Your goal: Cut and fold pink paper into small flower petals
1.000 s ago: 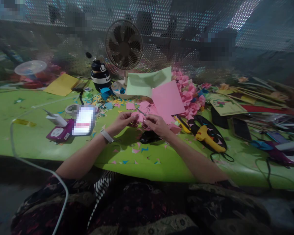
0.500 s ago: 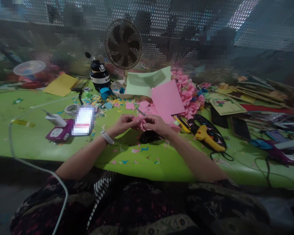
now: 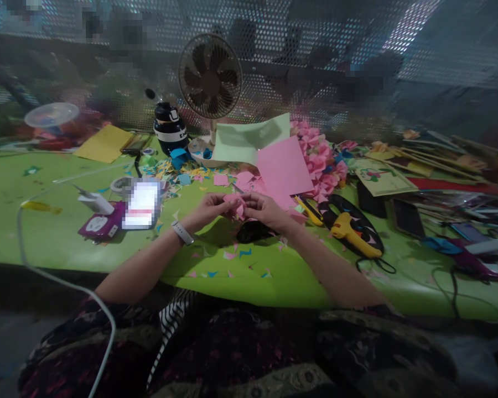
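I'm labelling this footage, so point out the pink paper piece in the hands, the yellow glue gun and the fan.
Pink paper piece (image 3: 238, 211): head view, near its middle.
Yellow glue gun (image 3: 352, 235): head view, middle of its body.
Fan (image 3: 211, 83): head view, the hub.

Dim, murky light is filling frame; bright specks are piercing perforated panel (image 3: 274, 61) at upper right. Phone (image 3: 141, 207) is glaring white left of centre, partly pixelated. Soft shadow is darkening tabletop (image 3: 292, 282) under left hand (image 3: 213, 209). Outer edges are stretching and smearing.
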`<action>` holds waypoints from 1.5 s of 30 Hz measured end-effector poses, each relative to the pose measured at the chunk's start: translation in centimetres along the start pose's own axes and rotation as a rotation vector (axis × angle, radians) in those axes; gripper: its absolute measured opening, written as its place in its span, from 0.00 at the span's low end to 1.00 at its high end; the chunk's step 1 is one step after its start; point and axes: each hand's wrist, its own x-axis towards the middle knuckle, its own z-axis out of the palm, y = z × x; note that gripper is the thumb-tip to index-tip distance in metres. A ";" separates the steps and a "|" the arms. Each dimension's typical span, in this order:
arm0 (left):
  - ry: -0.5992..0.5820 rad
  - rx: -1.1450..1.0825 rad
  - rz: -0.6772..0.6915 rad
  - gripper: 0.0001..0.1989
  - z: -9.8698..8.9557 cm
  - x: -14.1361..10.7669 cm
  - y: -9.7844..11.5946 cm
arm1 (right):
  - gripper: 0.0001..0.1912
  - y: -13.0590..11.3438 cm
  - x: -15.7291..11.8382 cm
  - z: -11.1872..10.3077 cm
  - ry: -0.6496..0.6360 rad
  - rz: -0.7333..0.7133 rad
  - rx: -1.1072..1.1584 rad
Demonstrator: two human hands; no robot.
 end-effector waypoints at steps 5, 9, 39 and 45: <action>-0.009 -0.035 -0.037 0.20 0.1 0.0 -0.4 | 0.24 -0.4 -0.2 0.4 -0.055 -0.041 -0.036; -0.033 0.006 0.004 0.22 0.2 0.0 -0.3 | 0.24 -0.4 -0.2 0.4 -0.055 -0.019 0.002; -0.065 -0.053 -0.032 0.19 0.0 0.1 -0.8 | 0.20 -0.7 -0.2 -0.2 -0.085 0.122 0.105; -0.100 -0.077 -0.005 0.20 0.0 0.0 -1.0 | 0.18 -1.0 -0.2 0.2 -0.044 0.135 0.046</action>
